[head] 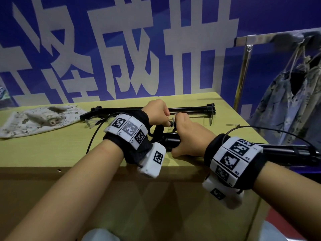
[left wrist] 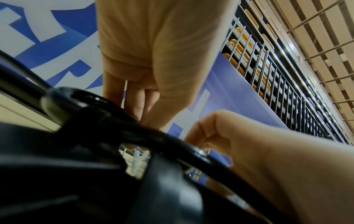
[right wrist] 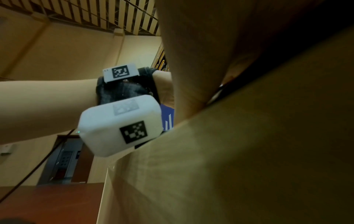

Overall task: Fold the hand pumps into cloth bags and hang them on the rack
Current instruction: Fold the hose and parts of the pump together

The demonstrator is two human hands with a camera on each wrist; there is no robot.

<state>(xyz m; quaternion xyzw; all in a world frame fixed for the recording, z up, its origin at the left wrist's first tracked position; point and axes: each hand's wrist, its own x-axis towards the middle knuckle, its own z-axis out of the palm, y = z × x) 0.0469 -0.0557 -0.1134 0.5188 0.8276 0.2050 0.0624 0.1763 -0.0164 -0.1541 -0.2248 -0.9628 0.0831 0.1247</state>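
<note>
Two black hand pumps lie on the yellow table [head: 52, 146]. The far pump [head: 189, 108] lies lengthwise at the back. Across the front right lies the near pump [head: 286, 152], seen close and blurred as the near pump [left wrist: 86, 166] in the left wrist view. Above it my left hand [head: 167, 119] and right hand [head: 177, 119] meet, each pinching a small pale-and-black fitting [head: 172, 123] on its hose [left wrist: 172, 136]. My left hand [left wrist: 143, 118] and right hand [left wrist: 197, 136] curl their fingers at that hose. A patterned cloth bag [head: 40, 119] lies flat at the left.
A metal rack [head: 243, 70] stands off the table's right end, with filled cloth bags [head: 295, 94] hanging from it. Small pale loose parts [head: 92, 122] and a thin metal needle [head: 233, 125] lie on the table. A blue printed wall [head: 121, 49] stands behind.
</note>
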